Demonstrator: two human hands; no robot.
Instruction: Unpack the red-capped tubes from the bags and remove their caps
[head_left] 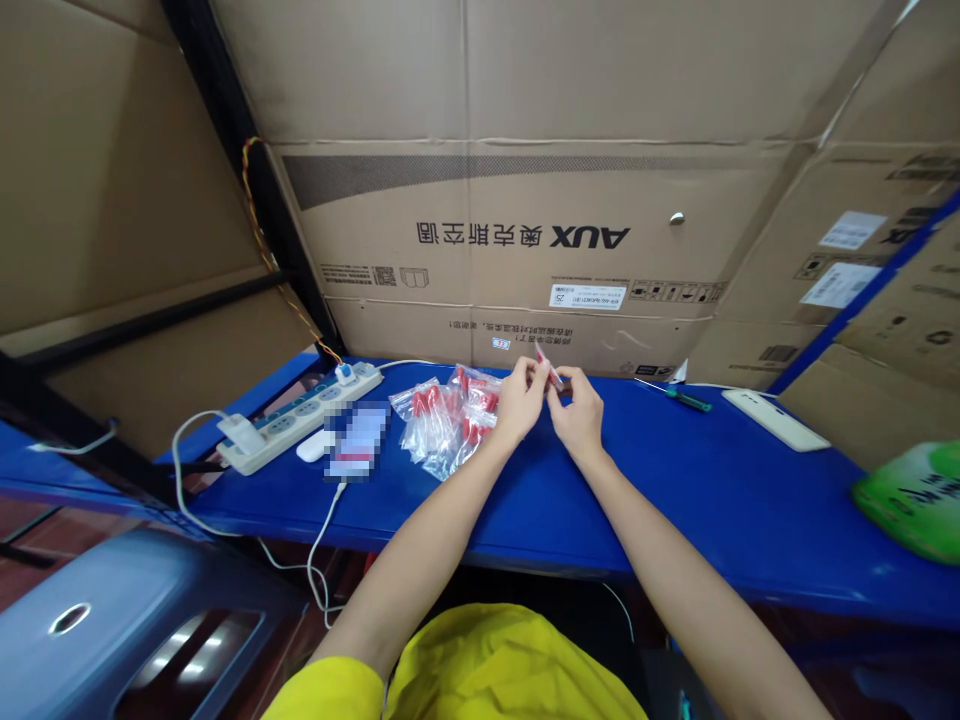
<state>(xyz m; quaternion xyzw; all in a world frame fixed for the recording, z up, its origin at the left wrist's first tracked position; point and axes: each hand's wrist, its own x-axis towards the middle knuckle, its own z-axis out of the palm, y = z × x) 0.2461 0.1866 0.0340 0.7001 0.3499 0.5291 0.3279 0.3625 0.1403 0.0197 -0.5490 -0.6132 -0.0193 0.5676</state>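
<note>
Both my hands meet above the blue table (pixel 675 500), near its far edge. My left hand (pixel 519 398) and my right hand (pixel 577 410) are closed in a pinch on one small clear bag with a red part (pixel 548 368), held between the fingertips. Just left of my hands lies a pile of clear bags with red parts (pixel 446 420) on the table top.
A white power strip (pixel 296 420) with plugs and cables lies at the left, with a blurred flat object (pixel 358 440) beside it. A green-handled screwdriver (pixel 686 398), a white flat device (pixel 776 418) and a green bag (pixel 915 495) are at the right. Cardboard walls stand behind. A grey stool (pixel 127 620) is at lower left.
</note>
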